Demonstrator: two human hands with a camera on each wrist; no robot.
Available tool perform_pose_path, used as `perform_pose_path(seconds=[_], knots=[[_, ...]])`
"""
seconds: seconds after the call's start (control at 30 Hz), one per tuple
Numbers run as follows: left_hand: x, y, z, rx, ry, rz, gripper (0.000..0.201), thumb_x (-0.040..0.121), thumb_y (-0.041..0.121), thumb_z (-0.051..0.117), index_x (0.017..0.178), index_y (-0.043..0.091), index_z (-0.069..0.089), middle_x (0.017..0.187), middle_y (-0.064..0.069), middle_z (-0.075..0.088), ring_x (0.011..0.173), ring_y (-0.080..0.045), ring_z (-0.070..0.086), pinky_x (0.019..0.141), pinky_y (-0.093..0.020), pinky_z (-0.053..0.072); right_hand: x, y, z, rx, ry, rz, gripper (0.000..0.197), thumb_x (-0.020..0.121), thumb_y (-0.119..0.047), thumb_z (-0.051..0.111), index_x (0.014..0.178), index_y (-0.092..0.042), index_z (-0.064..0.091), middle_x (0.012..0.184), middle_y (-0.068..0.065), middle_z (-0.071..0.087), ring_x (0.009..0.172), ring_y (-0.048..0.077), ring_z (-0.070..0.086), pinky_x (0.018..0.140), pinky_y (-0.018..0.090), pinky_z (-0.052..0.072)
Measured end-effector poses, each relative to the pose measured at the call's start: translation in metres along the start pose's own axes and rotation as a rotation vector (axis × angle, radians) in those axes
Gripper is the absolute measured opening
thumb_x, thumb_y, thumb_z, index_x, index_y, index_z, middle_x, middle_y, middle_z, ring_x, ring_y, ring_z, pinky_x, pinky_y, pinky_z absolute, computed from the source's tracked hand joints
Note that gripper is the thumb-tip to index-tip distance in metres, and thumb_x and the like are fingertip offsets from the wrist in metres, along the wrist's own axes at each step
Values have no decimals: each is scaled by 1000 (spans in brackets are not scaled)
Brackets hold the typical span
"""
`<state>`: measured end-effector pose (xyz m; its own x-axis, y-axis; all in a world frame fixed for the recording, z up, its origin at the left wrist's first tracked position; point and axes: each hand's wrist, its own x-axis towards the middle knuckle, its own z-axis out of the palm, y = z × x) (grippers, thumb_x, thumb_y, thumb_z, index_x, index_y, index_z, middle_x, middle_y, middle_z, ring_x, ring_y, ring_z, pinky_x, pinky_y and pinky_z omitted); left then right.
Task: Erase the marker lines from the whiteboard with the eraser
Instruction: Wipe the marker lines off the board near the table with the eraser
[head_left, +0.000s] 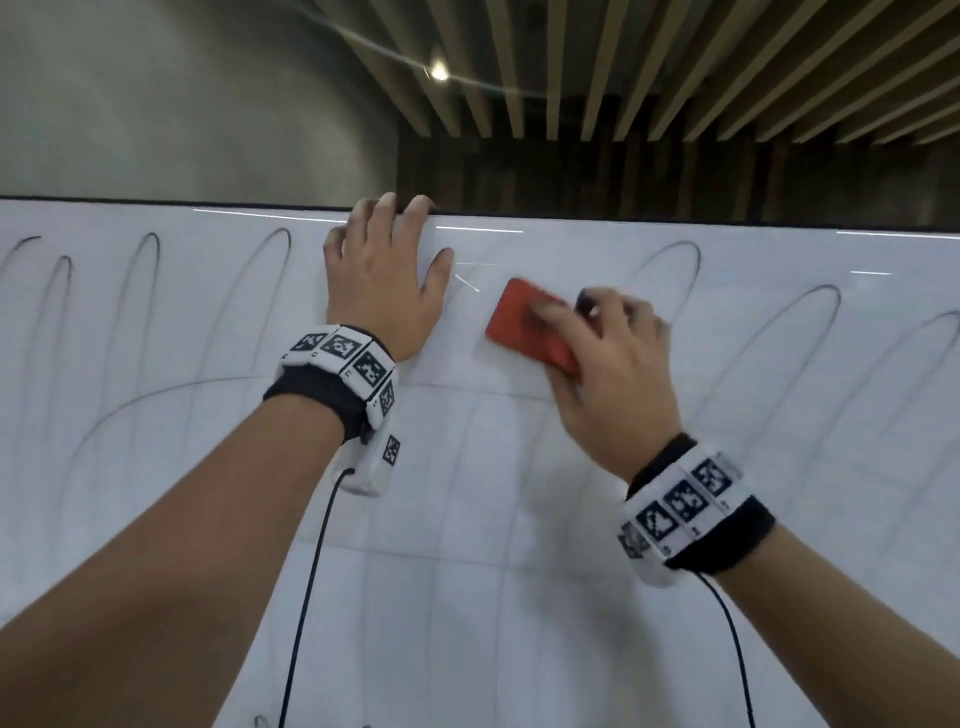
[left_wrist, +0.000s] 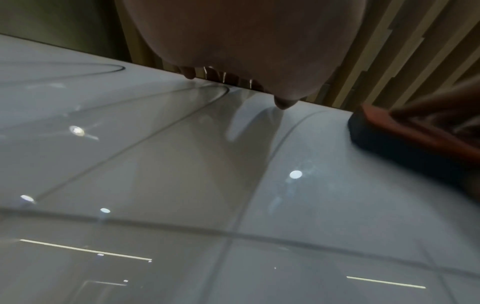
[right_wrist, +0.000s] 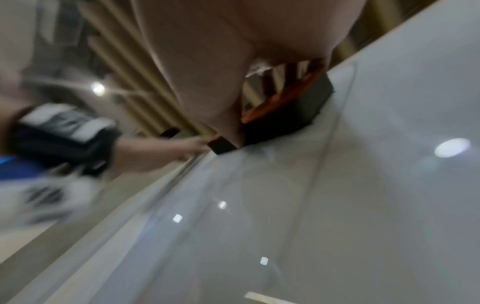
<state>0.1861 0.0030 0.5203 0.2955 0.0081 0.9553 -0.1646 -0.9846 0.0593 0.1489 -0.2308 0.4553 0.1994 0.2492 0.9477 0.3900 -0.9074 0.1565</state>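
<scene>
A white whiteboard (head_left: 467, 519) fills the lower head view, with dark looping marker lines (head_left: 275, 249) at left and more loops (head_left: 691, 260) at right. My right hand (head_left: 608, 358) grips a red eraser (head_left: 524, 327) with a dark felt pad (left_wrist: 405, 152) and presses it to the board just below the top edge. The eraser (right_wrist: 285, 111) and hand are blurred. My left hand (head_left: 384, 280) lies flat on the board, its fingertips (head_left: 387, 205) over the top edge. Faint smeared lines cross the board's middle.
The board's top edge (head_left: 675, 221) runs across the head view; behind it are a grey wall (head_left: 182, 104) and a slatted wooden ceiling (head_left: 675, 62). Black cables (head_left: 311, 571) hang from both wrist bands in front of the board.
</scene>
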Motion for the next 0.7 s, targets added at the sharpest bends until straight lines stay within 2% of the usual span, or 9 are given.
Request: perform_pose_path(seconds=[0.07,0.13,0.23,0.33,0.4,0.53,0.57,0.6,0.7], knots=[[-1,3,1,11,2,-14,55,100,50,37,146,21,41,149,-8,44,142,-31,37,112,-51,30,-40,-9,12,26,-107,-205,47,85,-21,67,130,-29,61,124,7,56,110,35,50,95,45,39],[-1,6,2,17,1,-22,55,100,52,37,145,21,41,149,-7,45,142,-31,37,111,-51,30,-48,-2,11,33,-161,-254,47,83,-20,67,129,-30,62,122,6,57,108,33,51,94,44,39],[0,8,2,20,1,-27,56,99,53,37,144,20,41,149,-7,45,142,-30,37,111,-51,29,-11,20,-7,26,-38,-12,58,78,-23,69,134,-30,57,120,9,54,104,35,50,89,43,36],[-2,10,1,12,6,-39,55,99,52,37,144,20,41,149,-7,44,143,-30,36,111,-52,29,26,43,-23,9,97,209,62,81,-26,66,141,-29,51,124,11,51,106,35,48,91,44,38],[-2,10,0,14,10,-42,55,100,52,37,144,20,41,150,-7,44,143,-30,36,111,-52,28,20,34,-18,-2,109,230,60,83,-25,65,141,-26,51,126,13,52,108,37,49,91,45,37],[-2,11,-1,14,4,-43,55,99,51,39,144,20,42,150,-8,44,143,-30,36,111,-52,29,-53,-3,15,41,-172,-306,51,83,-19,65,132,-28,61,122,7,59,105,36,54,92,45,39],[-1,11,-1,10,1,-37,54,100,49,40,144,19,42,149,-8,45,143,-30,36,110,-52,29,-54,-2,14,38,-220,-347,51,83,-19,64,132,-30,61,122,6,58,106,33,54,94,44,39],[0,11,-1,9,-2,-32,53,100,47,40,144,19,42,149,-9,45,142,-30,37,110,-52,29,-42,3,10,43,-215,-310,52,82,-20,65,133,-31,61,121,5,58,107,32,53,94,44,39],[0,8,0,8,0,-26,50,100,41,35,145,20,42,148,-8,46,142,-29,38,109,-51,30,26,17,-12,19,2,12,57,83,-25,68,138,-32,57,122,10,56,107,35,51,94,47,41]])
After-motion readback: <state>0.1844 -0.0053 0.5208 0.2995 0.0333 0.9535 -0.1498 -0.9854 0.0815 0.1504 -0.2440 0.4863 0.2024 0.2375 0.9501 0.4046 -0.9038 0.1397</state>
